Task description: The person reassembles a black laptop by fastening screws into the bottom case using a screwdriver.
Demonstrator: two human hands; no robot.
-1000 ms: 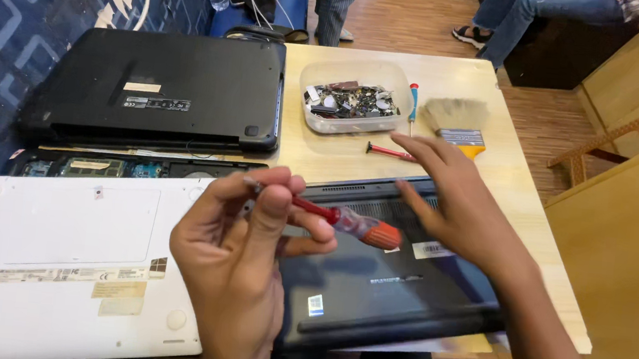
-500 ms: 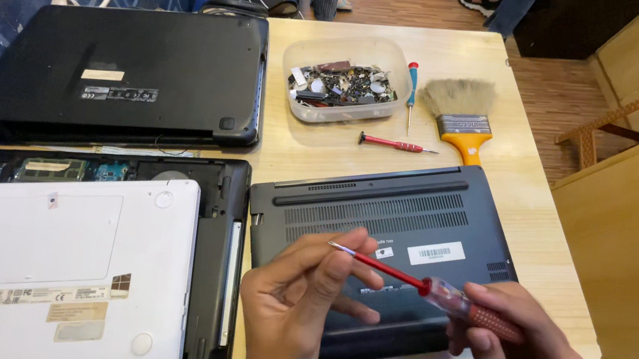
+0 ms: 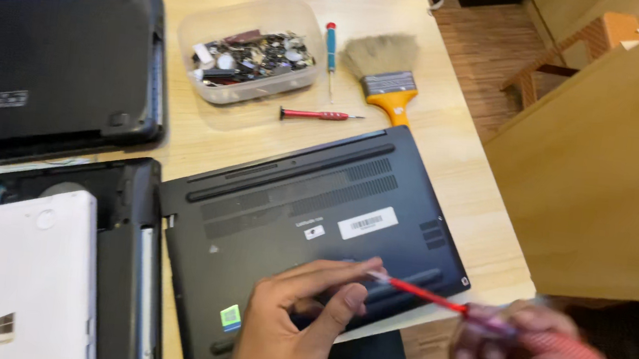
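Note:
A dark laptop lies bottom side up on the wooden table. Over its near edge, my left hand pinches the tip of a red-handled screwdriver between thumb and fingers. My right hand, blurred, grips the screwdriver's handle at the lower right, past the table's edge.
A clear plastic tub of small parts, a blue screwdriver, a small red screwdriver and an orange-handled brush lie at the back. A black laptop, an opened black laptop and a white laptop are on the left.
Both hands have drifted down and right with the red-handled screwdriver. The right hand now sits past the table's edge, and the view has shifted right.

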